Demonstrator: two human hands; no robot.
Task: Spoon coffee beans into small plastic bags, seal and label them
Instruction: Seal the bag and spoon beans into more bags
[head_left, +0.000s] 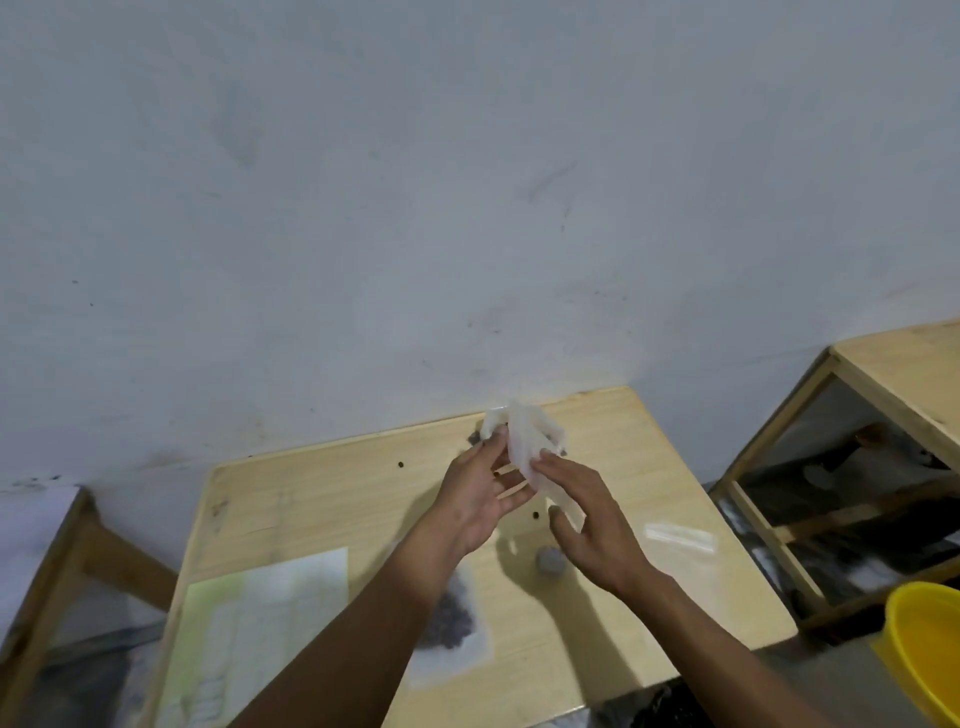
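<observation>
Head view, the only one: both hands are up over the far-centre of the wooden table (322, 499), working a bunch of small clear plastic bags (524, 441). Left hand (475, 499) pinches the bunch's left edge w/ thumb and fingertips, other fingers loosely spread. Right hand (587, 525) has fingertips on the lower right of the plastic, thumb below – looks like it is peeling one bag off, fingers fairly straight, not clenched. Exact count of bags can't be told; plastic is blurred.

Below the forearms lies a filled bag of coffee beans (452, 618) flat on the table, near a pale green paper sheet (260, 613). A small grey lump (550, 561) sits just under the right hand, maybe a spoon bowl or scoop, can't tell. Stray beans (535, 515) dot the tabletop. Another flat clear bag (680, 538) lies to the right. Yellow bucket (924, 644) at bottom right, wooden shelf frame (779, 467) beyond.

Risks, as I judge them: thin film clings – two bags may come away together, or the whole bunch slips from the light pinch and drops. Forearms hover over the filled bag; a low sweep could drag it and spill beans if it's unsealed. Loose beans could roll off the edge.
</observation>
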